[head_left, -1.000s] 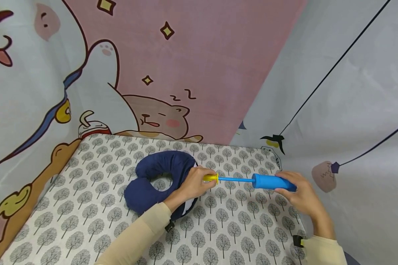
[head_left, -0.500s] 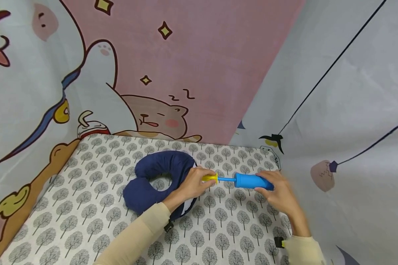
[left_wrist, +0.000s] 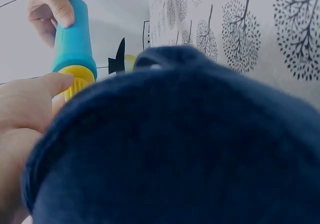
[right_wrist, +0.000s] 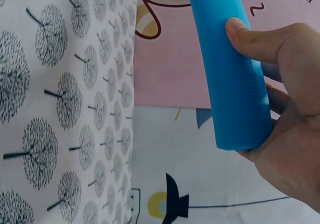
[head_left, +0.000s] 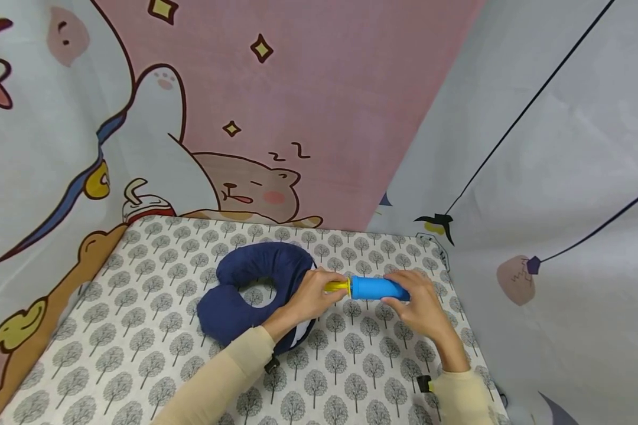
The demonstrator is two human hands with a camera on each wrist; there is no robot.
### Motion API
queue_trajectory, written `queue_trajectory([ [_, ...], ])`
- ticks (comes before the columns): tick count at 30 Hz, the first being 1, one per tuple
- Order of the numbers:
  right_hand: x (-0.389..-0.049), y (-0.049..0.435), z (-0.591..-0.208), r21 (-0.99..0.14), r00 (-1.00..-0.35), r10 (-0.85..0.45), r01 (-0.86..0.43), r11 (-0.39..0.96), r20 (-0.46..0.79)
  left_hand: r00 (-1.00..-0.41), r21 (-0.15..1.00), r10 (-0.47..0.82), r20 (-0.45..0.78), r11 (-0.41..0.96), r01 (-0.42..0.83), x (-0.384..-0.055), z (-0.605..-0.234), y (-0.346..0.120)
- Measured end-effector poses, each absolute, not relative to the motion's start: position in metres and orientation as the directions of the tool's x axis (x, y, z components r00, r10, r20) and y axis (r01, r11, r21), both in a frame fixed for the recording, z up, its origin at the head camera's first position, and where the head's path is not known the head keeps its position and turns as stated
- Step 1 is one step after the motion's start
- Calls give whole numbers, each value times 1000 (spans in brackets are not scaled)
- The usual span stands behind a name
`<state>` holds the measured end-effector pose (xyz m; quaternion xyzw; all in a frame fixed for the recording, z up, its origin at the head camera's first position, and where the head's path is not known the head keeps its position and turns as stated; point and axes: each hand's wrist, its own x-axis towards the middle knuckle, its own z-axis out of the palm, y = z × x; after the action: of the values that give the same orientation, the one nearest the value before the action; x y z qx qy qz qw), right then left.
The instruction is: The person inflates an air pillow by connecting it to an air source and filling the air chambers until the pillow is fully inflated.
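A blue hand pump (head_left: 374, 288) lies level between the two hands. Its yellow handle (head_left: 334, 286) is gripped by my left hand (head_left: 315, 293), and the handle's flange now meets the blue barrel, so no rod shows. My right hand (head_left: 422, 304) holds the barrel near its far end, thumb on one side, as the right wrist view shows on the barrel (right_wrist: 230, 73). A navy U-shaped neck pillow (head_left: 266, 258) lies beneath and beside my left hand. In the left wrist view the pillow (left_wrist: 175, 144) fills much of the foreground and hides part of that hand.
A cloth with grey tree prints (head_left: 319, 389) covers the table. Behind it hangs a pink and white cartoon backdrop (head_left: 351, 118), and a pale hanging sheet (head_left: 563, 177) borders the right side.
My right hand has moved left with the pump barrel, sliding it over the blue rod until it reaches the yellow handle. My left hand and the neck pillow have stayed almost still.
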<state>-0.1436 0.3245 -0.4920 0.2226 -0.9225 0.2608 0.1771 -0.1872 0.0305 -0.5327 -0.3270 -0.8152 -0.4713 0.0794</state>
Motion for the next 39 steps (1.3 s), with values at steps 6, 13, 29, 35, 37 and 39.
queue_trajectory([
  [6,-142,333,-489,-392,-852,-320,-484,782,414,-804,733,446,394,375,568,-183,-523,32],
  [13,-137,372,-485,-414,-869,-311,-464,783,384,-802,727,444,400,378,573,-186,-525,33],
  [29,-127,432,-469,-485,-935,-207,-328,811,286,-818,736,437,374,396,549,-183,-518,31],
  [35,-126,443,-468,-443,-905,-224,-378,813,362,-802,743,430,415,349,571,-189,-531,31],
  [37,-126,442,-469,-427,-896,-232,-392,815,379,-788,733,437,435,337,591,-192,-536,31],
  [39,-127,437,-470,-416,-887,-247,-410,812,391,-771,720,445,455,326,613,-194,-539,31],
])
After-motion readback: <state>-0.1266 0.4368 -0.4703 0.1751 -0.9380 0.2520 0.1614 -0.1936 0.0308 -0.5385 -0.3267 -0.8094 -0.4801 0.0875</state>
